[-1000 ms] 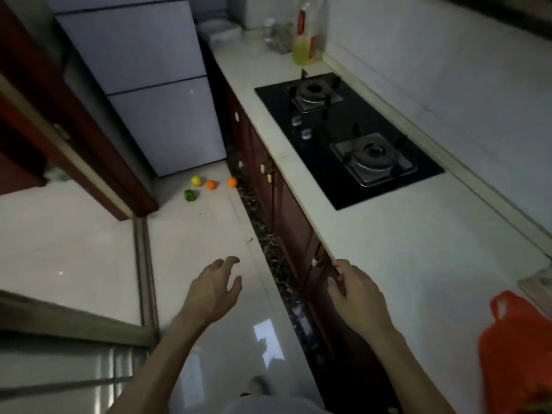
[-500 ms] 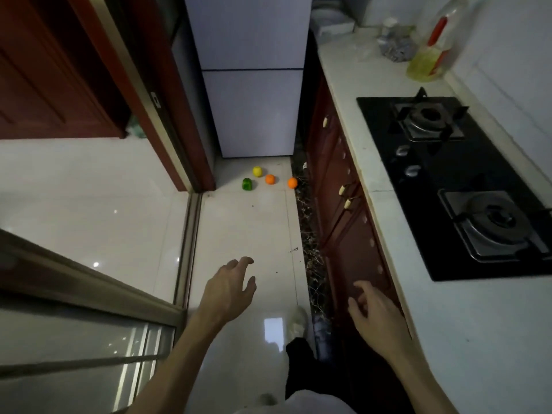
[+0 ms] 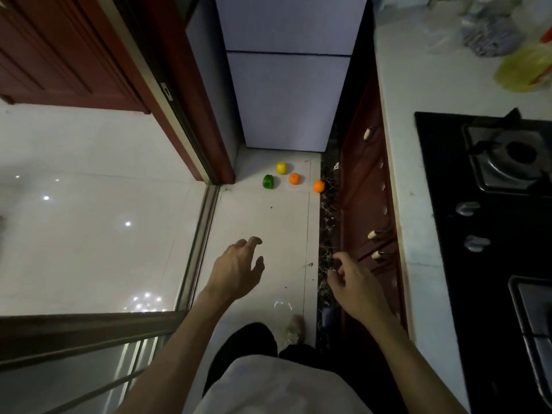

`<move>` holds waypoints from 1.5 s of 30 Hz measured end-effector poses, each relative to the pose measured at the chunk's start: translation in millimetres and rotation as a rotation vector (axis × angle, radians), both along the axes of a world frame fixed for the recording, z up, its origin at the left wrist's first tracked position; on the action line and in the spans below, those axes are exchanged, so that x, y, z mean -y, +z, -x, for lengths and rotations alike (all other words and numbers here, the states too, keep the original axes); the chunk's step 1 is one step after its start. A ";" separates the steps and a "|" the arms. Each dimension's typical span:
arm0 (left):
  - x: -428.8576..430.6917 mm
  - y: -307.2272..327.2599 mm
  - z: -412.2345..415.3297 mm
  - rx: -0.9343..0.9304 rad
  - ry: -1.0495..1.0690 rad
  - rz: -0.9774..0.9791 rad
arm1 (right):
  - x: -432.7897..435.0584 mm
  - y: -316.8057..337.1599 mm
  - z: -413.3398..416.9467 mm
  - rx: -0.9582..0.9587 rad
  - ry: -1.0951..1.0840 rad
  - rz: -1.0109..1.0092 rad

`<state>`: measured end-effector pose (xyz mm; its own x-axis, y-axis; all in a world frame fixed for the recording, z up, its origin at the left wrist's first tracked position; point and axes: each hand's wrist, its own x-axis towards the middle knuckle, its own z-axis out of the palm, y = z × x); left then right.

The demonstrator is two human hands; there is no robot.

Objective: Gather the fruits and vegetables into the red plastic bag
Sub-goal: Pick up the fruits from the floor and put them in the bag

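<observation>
On the floor ahead, just in front of the fridge, lie a green pepper (image 3: 268,181), a yellow fruit (image 3: 281,167) and two oranges (image 3: 294,178) (image 3: 319,186); the right one sits against the dark cabinet plinth. My left hand (image 3: 239,268) hovers over the floor well short of them, fingers spread, holding nothing. My right hand (image 3: 355,286) hangs beside the cabinet doors, fingers loosely apart and empty. The red plastic bag is out of view.
A white fridge (image 3: 288,97) closes the end of the narrow aisle. Red-brown cabinets (image 3: 367,186) under a white counter (image 3: 430,85) with a black gas hob (image 3: 490,186) line the right. A sliding-door track (image 3: 198,243) and wooden frame (image 3: 167,94) border the left. A bottle (image 3: 525,68) stands on the counter.
The view has swung left and moved forward along the aisle; the fruits now appear closer and more central. The red bag on the counter dropped out of view. Both hands stay empty.
</observation>
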<state>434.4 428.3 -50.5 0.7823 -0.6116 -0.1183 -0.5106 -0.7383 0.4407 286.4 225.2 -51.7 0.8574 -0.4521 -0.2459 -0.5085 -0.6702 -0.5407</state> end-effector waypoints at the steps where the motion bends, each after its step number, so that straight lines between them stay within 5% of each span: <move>1: 5.9 -1.0 -11.3 0.002 0.013 -0.004 | 7.6 -1.3 -14.0 -0.012 0.014 -0.004; 21: 155.1 -147.1 -394.5 -0.185 -0.104 -0.188 | 172.1 -132.6 -361.2 -0.341 -0.006 -0.098; 40: 286.0 -562.6 -546.9 -0.477 0.079 -0.302 | 355.6 -553.4 -543.0 -0.734 0.013 -0.257; 45: 307.9 -669.4 -573.2 -0.418 0.148 -0.333 | 395.1 -675.1 -579.0 -0.776 -0.034 -0.201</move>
